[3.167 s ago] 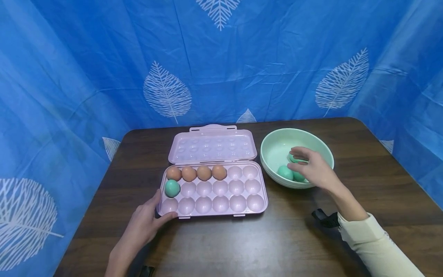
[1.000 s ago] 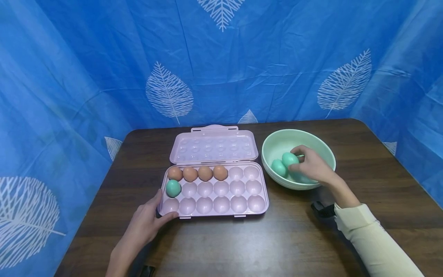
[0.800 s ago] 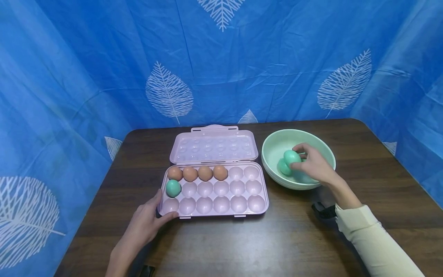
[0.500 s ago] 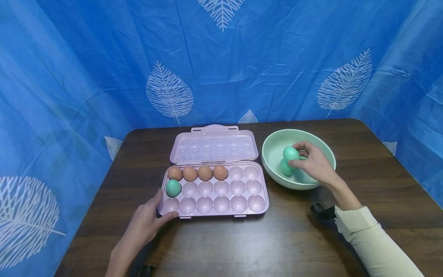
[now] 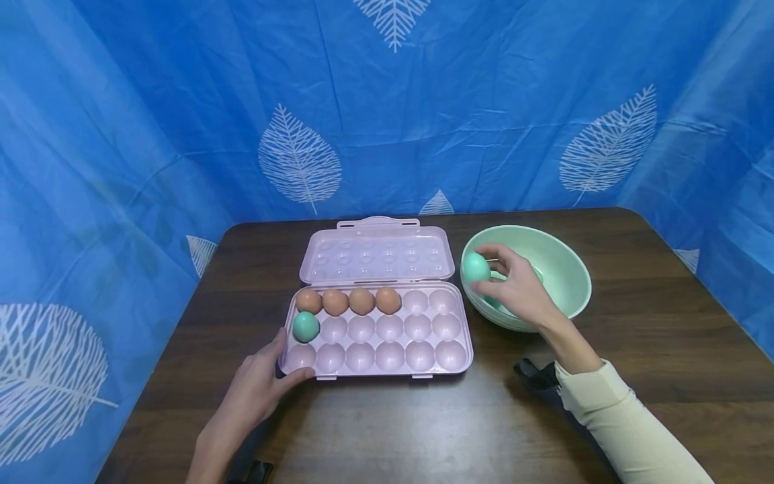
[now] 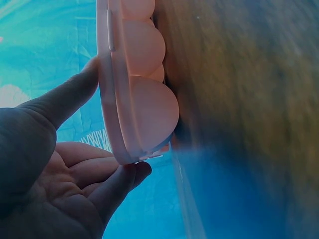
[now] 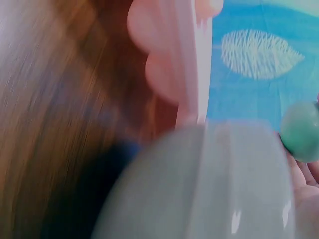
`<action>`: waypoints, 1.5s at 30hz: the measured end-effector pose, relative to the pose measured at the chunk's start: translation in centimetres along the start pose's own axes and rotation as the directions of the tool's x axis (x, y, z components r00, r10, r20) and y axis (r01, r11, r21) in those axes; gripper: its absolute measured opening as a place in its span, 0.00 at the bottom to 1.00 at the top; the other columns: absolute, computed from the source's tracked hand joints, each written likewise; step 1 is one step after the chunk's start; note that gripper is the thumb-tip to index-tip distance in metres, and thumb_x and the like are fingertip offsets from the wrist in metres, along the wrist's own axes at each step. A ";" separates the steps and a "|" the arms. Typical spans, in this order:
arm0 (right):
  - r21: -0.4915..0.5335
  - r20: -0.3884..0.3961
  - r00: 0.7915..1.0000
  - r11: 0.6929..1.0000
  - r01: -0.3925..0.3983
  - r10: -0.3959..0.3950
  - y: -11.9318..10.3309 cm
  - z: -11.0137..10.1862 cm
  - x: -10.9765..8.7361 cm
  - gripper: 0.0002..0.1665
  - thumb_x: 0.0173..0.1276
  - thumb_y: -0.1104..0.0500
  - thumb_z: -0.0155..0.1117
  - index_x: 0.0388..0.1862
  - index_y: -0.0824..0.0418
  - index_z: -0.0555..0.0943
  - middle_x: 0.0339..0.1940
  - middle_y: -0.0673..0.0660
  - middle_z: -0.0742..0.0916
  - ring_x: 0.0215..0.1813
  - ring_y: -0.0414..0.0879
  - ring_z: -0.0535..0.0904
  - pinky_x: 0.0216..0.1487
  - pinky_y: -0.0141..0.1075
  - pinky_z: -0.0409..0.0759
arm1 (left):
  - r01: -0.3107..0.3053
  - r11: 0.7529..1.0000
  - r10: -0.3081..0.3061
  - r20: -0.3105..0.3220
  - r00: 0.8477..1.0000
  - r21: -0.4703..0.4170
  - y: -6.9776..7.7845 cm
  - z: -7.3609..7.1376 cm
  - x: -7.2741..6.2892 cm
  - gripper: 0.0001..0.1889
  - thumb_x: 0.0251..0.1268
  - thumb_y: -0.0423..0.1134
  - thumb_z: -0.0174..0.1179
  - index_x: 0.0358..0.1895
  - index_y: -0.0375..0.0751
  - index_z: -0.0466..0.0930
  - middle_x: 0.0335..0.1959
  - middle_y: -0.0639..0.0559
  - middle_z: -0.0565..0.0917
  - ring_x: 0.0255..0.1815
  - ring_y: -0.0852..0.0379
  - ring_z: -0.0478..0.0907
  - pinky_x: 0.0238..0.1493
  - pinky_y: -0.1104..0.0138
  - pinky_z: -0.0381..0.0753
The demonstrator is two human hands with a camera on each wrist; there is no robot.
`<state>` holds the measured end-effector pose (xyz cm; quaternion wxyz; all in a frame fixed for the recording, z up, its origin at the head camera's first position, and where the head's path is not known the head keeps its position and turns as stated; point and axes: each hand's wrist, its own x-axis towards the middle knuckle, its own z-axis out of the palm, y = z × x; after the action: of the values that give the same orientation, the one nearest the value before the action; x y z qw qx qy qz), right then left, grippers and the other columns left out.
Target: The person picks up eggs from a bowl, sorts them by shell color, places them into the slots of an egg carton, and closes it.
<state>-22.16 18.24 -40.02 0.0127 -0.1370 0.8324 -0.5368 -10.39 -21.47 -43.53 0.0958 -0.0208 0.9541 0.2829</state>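
Note:
My right hand pinches a green egg between thumb and fingers, above the left rim of the green bowl. In the right wrist view the same egg shows at the right edge, beyond the blurred bowl. At the near left corner of the pink egg tray, my left hand holds the tray, thumb on the front edge and fingers at the side. Several brown eggs fill the left part of the back row. One green egg sits in front of the leftmost.
The tray's lid lies open behind it. More green shows inside the bowl, mostly hidden by the right hand. A dark wooden table bears everything, with a blue leaf-patterned curtain behind.
My right hand has taken hold of a green egg in the bowl, then lifted it and carried it left to the bowl's rim. The left hand has stayed at the tray corner.

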 end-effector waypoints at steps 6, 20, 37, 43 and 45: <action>0.050 0.043 0.998 0.998 0.044 -0.046 -0.9 2.5 0.2 0.29 0.58 0.67 0.70 0.59 0.67 0.73 0.56 0.63 0.79 0.61 0.59 0.77 0.60 0.51 0.76 | -0.027 1.000 0.026 -0.019 0.999 -0.004 0.0 0.2 0.0 0.54 0.57 0.59 0.68 0.77 0.30 0.50 0.73 0.31 0.60 0.71 0.32 0.60 0.64 0.44 0.65; 0.228 0.127 0.986 0.971 0.075 -0.106 -2.2 8.9 0.3 0.25 0.53 0.64 0.78 0.47 0.65 0.76 0.44 0.59 0.83 0.45 0.51 0.83 0.49 0.42 0.81 | -0.087 0.996 0.087 -0.050 0.995 0.001 -0.1 0.4 0.0 0.53 0.57 0.58 0.68 0.76 0.28 0.52 0.72 0.31 0.62 0.70 0.33 0.62 0.63 0.44 0.67; 0.121 0.194 0.970 0.985 0.123 -0.145 -4.4 17.6 1.3 0.23 0.52 0.68 0.75 0.46 0.64 0.75 0.44 0.57 0.83 0.47 0.48 0.84 0.49 0.35 0.82 | -0.059 0.998 0.059 -0.038 0.998 -0.002 -0.3 0.0 -0.2 0.53 0.58 0.55 0.69 0.76 0.28 0.50 0.72 0.31 0.62 0.70 0.32 0.62 0.62 0.44 0.67; -0.037 0.251 0.955 0.984 0.173 -0.158 -4.6 19.8 1.6 0.26 0.54 0.63 0.76 0.51 0.62 0.76 0.46 0.51 0.80 0.48 0.43 0.77 0.50 0.33 0.78 | -0.076 0.997 0.076 -0.048 0.996 0.005 -0.4 0.0 -0.3 0.52 0.58 0.57 0.69 0.76 0.29 0.52 0.71 0.30 0.63 0.69 0.32 0.64 0.61 0.44 0.69; -0.061 0.248 0.950 0.975 0.213 -0.192 -4.5 20.4 1.7 0.26 0.53 0.64 0.76 0.50 0.63 0.76 0.44 0.51 0.79 0.46 0.42 0.75 0.50 0.32 0.77 | -0.084 0.996 0.084 -0.050 0.995 0.004 -0.3 0.0 -0.2 0.52 0.58 0.57 0.69 0.76 0.29 0.52 0.71 0.30 0.64 0.69 0.32 0.64 0.61 0.44 0.69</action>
<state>-19.39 -2.07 -44.45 0.0522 -0.2861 0.8289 -0.4778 -10.12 -21.73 -43.64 0.0601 0.0122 0.9565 0.2852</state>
